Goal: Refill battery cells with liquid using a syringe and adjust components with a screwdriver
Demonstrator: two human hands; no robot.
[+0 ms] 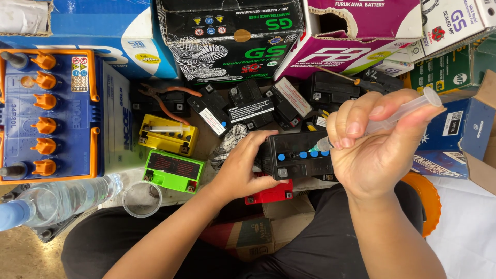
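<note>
Right, my left hand point(243, 168) is clamped round the near end of the black battery point(298, 155), fingers pressed on its top and side, holding it above my lap. My right hand point(374, 144) is curled tight on the syringe point(392, 118), thumb toward the plunger end, with the tip resting at the row of blue ports point(302, 154) on the battery's top face.

My worry is the tip slipping out of its port: the syringe lies at a shallow slant, so a hard push could skid it sideways and send liquid across the casing or onto my fingers. The battery is gripped at one end only, so it could tip under that pressure.

Things are crowded. A red battery point(271, 194) sits just beneath the black one, touching or nearly so. To the left lie a green battery point(173, 170) and a yellow battery point(168, 134), with a clear cup point(141, 199) and a plastic bottle point(62, 199) near my left elbow. More black batteries point(248, 106) and pliers point(165, 101) lie beyond, and cartons point(232, 36) wall off the far side, leaving little room to set anything down.
</note>
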